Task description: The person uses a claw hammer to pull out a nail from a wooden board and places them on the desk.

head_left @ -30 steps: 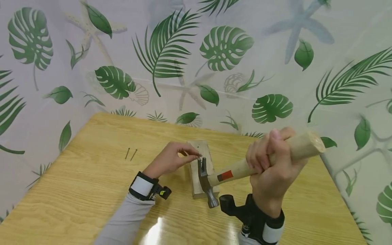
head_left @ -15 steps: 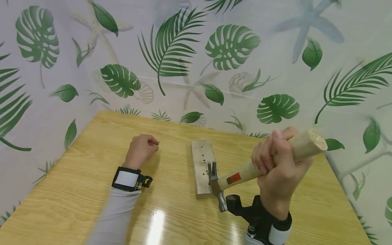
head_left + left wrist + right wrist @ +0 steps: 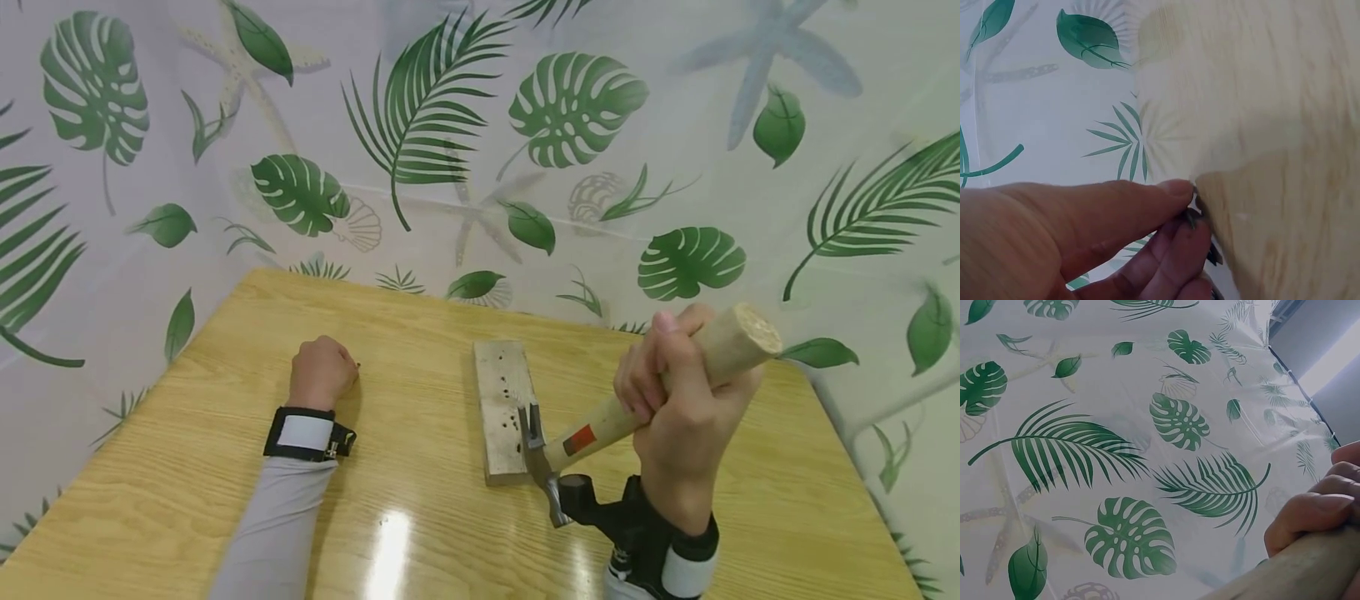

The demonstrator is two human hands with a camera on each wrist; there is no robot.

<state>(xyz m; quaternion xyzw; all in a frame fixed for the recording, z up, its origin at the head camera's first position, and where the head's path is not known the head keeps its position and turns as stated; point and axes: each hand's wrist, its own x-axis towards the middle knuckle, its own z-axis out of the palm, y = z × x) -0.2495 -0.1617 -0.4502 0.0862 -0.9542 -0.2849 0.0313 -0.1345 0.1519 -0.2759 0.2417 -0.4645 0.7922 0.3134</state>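
Observation:
My left hand is over the left part of the table, its thumb and fingers pinching a nail. In the left wrist view, a short dark metal piece of the nail shows between thumb and fingertips. Another dark bit shows just below it, too covered to make out. My right hand grips a claw hammer by its wooden handle, with the head low and the claw up. The hammer head is beside the right edge of a wooden block that has several dark holes in its top. In the right wrist view, fingers wrap the handle.
The block lies on a wooden table with bright light glare near its front. A white leaf-patterned sheet hangs behind the table and at its sides.
My left hand has left the block and moved left, to where two nails lay on the table; it now covers that spot. The right hand keeps hold of the hammer, its head slightly lower.

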